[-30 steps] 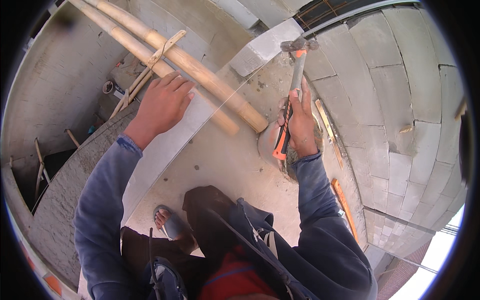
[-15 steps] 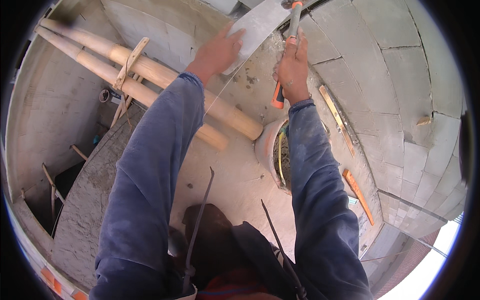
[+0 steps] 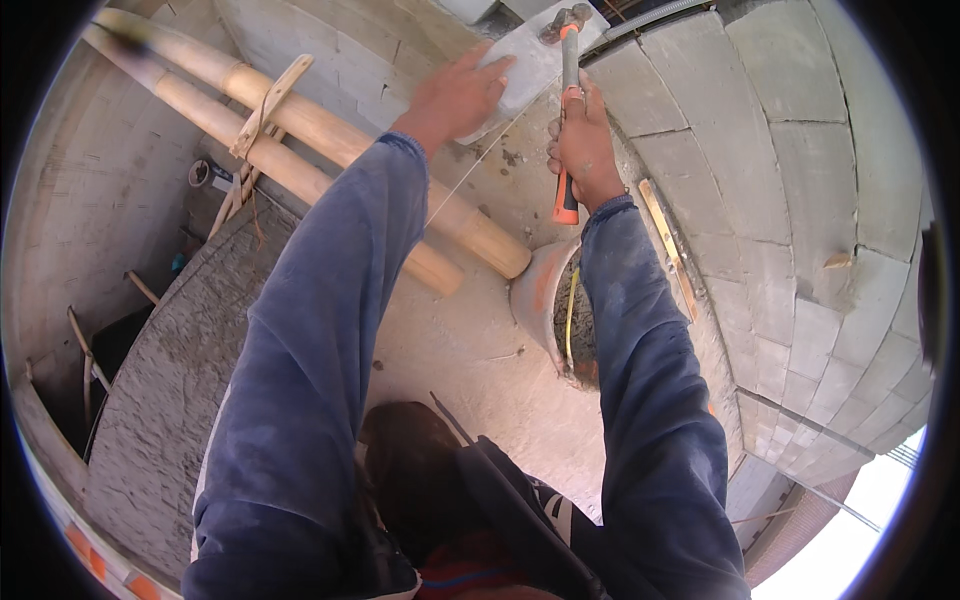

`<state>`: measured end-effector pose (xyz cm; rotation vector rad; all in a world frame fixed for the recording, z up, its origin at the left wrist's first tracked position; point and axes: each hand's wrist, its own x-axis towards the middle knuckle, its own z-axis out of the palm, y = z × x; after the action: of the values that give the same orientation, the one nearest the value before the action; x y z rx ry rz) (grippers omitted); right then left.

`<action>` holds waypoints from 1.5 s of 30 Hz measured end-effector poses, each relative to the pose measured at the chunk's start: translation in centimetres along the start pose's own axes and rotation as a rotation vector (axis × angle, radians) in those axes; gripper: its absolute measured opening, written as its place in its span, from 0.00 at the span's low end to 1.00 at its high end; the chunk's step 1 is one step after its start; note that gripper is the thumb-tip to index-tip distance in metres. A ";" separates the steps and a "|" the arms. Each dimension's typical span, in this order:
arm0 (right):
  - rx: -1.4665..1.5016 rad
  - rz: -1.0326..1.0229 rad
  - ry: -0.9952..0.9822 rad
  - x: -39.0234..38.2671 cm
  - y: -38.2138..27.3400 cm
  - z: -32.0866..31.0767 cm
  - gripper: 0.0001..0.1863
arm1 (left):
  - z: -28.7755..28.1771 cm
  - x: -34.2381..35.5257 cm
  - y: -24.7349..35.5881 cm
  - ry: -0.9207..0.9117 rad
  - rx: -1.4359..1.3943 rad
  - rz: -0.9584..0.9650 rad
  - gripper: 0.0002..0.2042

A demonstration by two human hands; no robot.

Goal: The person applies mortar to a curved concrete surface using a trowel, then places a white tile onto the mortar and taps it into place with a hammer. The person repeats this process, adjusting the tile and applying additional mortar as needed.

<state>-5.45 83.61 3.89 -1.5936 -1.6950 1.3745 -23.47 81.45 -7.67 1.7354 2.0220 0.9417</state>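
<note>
My left hand (image 3: 458, 98) lies on a pale grey block (image 3: 533, 72) at the top of the view, its fingers spread over the near side. In my right hand (image 3: 585, 145) is a hammer (image 3: 571, 62) with a grey shaft and an orange-and-black grip. The hammer's metal head (image 3: 566, 20) overlaps the block's far right part; whether they touch I cannot tell. A thin white string (image 3: 468, 177) runs diagonally past the block's near edge toward my left sleeve.
A bucket (image 3: 538, 290) of grey mortar with a yellow handle stands beside my right forearm. Bamboo poles (image 3: 310, 130), tied to a wooden crosspiece (image 3: 272, 105), extend from upper left. Right is a block wall (image 3: 790, 180), with a yellowish strip (image 3: 665, 235) along its base.
The view has shifted slightly, and the hammer's head now shows fully over the block. My left hand still rests on the block. The orange strip at right is now mostly hidden behind my right arm.
</note>
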 end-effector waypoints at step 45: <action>0.274 0.016 0.050 2.0 0.7 2.5 0.13 | -1.8 -0.6 2.1 -0.185 -0.159 -0.327 0.34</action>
<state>-7.71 84.40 1.65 -1.4757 -1.3985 1.4898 -22.82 80.48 -5.10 1.3054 1.9714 0.7806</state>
